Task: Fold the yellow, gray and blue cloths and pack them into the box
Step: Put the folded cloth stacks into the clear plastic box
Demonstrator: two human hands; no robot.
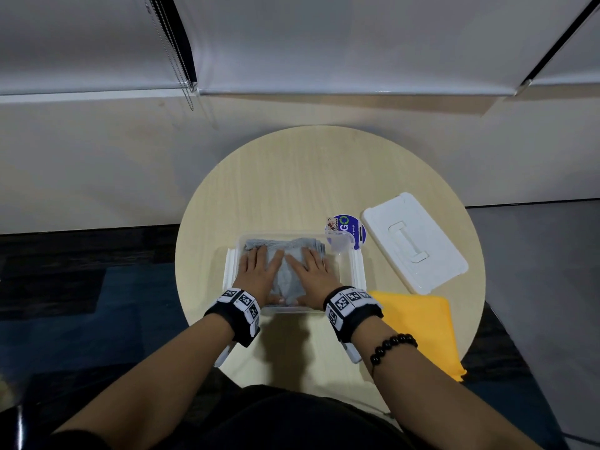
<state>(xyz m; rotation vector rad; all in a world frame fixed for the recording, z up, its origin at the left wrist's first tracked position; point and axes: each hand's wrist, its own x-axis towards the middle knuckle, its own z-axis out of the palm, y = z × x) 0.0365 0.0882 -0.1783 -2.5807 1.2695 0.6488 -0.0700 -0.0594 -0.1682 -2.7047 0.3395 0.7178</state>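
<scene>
We see a round, pale wooden worktop (292, 190) that carries everything. Near its front edge stands the clear plastic box (359, 271) with white latches on its short sides, open at the top. Its white lid (412, 241) lies flat and slanted to the right of it, a little apart. The yellow cloth (422, 323) lies folded on the worktop at the front right, just beside the box's near right corner and reaching to the worktop's edge. Inside the box we find the gray cloth (289, 277), folded and filling most of the bottom. Both hands rest flat on top of it: the left hand (259, 274) on its left half, the right hand (313, 272) on its right half, the fingers (256, 254) straight, slightly spread and pressing down, gripping nothing. Each wrist wears a black band with black-and-white marker squares (242, 303). A round blue label (349, 230) shows at the box's far right corner, and a black bead bracelet (393, 347) circles the right forearm.
</scene>
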